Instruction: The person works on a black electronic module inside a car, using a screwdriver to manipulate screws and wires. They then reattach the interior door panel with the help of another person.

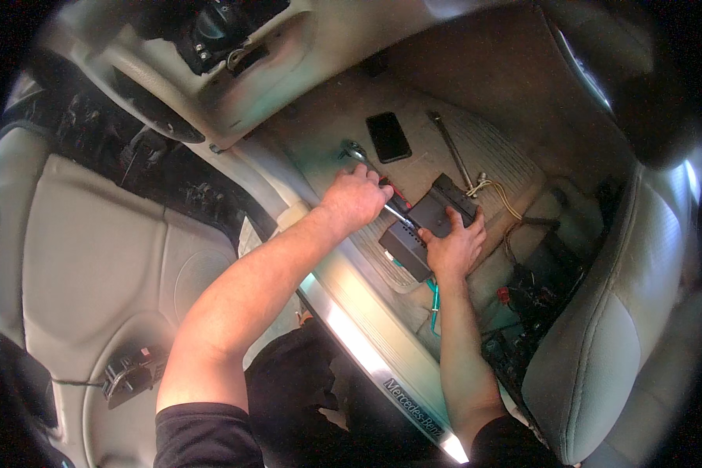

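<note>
My left hand point(357, 196) is closed around a chrome ratchet wrench point(356, 148). The round head sticks out past my fingers on the far side, and a shiny shaft reaches down to a black plastic box point(407, 248). My right hand point(454, 248) grips this box from its right side, thumb on the near part and fingers over the right edge. The box lies on the car's floor mat. Just beyond my left hand, a thin red piece point(398, 192) shows beside the shaft, partly hidden.
A black phone point(388, 136) and a long metal bar tool point(451, 150) lie on the ribbed mat. Pale wires point(498, 192) run right of the box. The seat point(608, 327) bounds the right, the door sill point(366, 343) the near side, and the open door point(109, 234) the left.
</note>
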Available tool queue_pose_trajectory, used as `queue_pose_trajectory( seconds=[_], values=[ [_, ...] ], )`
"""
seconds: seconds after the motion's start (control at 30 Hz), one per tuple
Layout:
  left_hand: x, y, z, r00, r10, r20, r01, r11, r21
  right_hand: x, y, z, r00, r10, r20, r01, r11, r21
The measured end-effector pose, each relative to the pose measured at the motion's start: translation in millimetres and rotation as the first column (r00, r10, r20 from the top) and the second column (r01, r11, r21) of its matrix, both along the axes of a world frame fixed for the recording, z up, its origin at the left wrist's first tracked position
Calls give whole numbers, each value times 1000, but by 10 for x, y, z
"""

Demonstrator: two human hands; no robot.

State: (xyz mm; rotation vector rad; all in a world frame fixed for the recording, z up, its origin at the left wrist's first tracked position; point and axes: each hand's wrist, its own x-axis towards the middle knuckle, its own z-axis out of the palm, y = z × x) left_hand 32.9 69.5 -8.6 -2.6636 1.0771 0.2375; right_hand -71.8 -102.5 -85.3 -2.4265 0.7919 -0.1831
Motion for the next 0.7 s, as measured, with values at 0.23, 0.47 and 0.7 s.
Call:
queue_pose_trajectory(
  seconds=[0.23,0.47,0.7],
  values=[
    [-32,-35,82,1000,15,-10,-15,1000,22,3,1,-19,1000,13,25,-13,999,-29],
    [-94,-80,155,1000,-6,24,5,997,71,6,8,-33,1000,12,14,-11,999,-30],
    [-178,-145,303,1000,2,3,-3,995,99,10,10,-41,1000,8,18,-8,1000,-21]
  ],
)
